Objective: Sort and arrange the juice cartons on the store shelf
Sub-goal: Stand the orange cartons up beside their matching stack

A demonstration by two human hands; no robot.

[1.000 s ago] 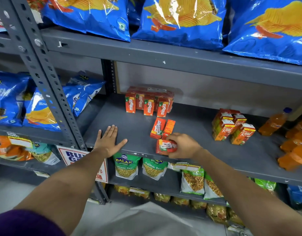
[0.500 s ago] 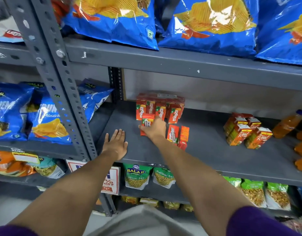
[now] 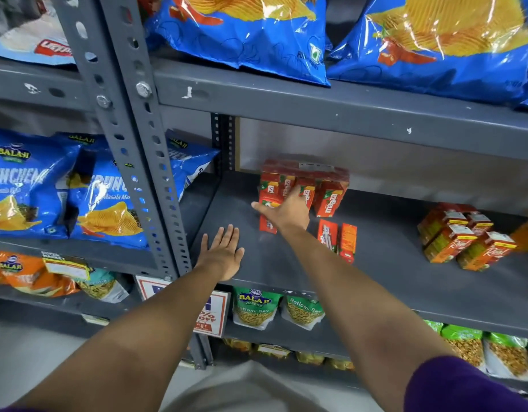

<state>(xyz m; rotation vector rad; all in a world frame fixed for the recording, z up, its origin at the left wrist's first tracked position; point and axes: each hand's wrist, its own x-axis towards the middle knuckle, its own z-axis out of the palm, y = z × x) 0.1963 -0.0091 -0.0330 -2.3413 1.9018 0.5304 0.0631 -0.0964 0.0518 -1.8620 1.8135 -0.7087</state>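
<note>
Cartons of mango juice were the matter in hand: one small red carton [image 3: 268, 214] stood under the right hand [image 3: 289, 211], whose fingers draped over its top and front, closed loosely on it, at the front of the wrapped Maaza block [image 3: 305, 182] just beyond the fingertips. Such a pack would likely be light, stiff along its folded edges and a little slick on its printed faces, so a pinch across the two broad sides, low enough to avoid the straw, seemed the safest hold; squeezed hard, it might dent. Two loose cartons [image 3: 337, 239] stood just beside the right wrist, on its outer side. Further out that way, well apart, sat the orange Real cartons [image 3: 462, 236]. The left hand [image 3: 222, 252] lay flat and spread on the bare grey shelf [image 3: 390, 278], holding nothing, near the upright post [image 3: 131, 138].
</note>
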